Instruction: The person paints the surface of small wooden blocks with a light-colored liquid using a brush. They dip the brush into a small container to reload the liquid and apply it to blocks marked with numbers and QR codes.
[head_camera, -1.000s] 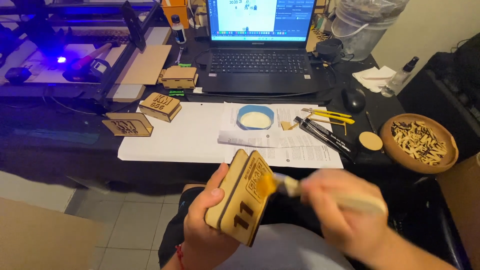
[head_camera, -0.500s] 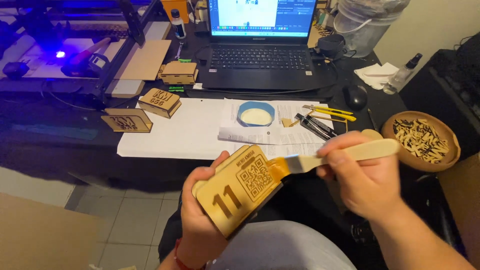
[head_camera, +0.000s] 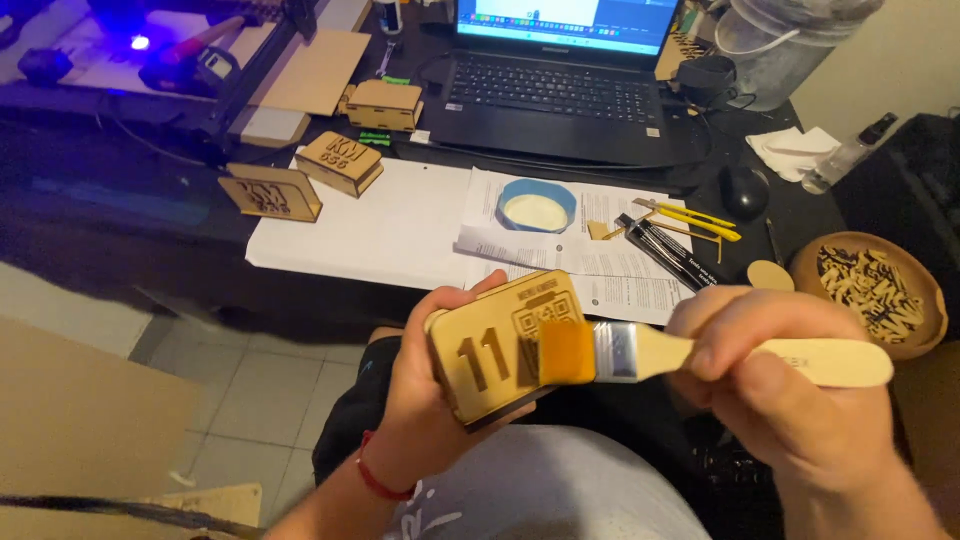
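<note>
— What's in each hand, from the head view?

— The left hand (head_camera: 425, 400) is wrapped round a wooden plaque (head_camera: 505, 345), fingers behind and thumb along its near edge, holding it over the lap, off the bench (head_camera: 150, 230). The right hand (head_camera: 775, 385) is closed on the pale handle of a brush (head_camera: 640, 352).

— How do the two lie to each other?

— The brush runs level, its long axis left to right, bristles pointing toward the left hand and touching the plaque's face just right of the engraved figures. The plaque lies left of the right hand, its long side tilted up to the right (face turned toward the camera).

— And up on the bench?

— A blue dish (head_camera: 537, 205) sits on paper sheets (head_camera: 400, 225) near the front edge. Two small wooden boxes (head_camera: 340, 162) stand toward the left; a wooden bowl (head_camera: 868, 292) of small cut pieces sits at the right edge. A laptop (head_camera: 570, 75) is at the back, a laser cutter (head_camera: 190, 50) glowing blue in the back left corner.
</note>
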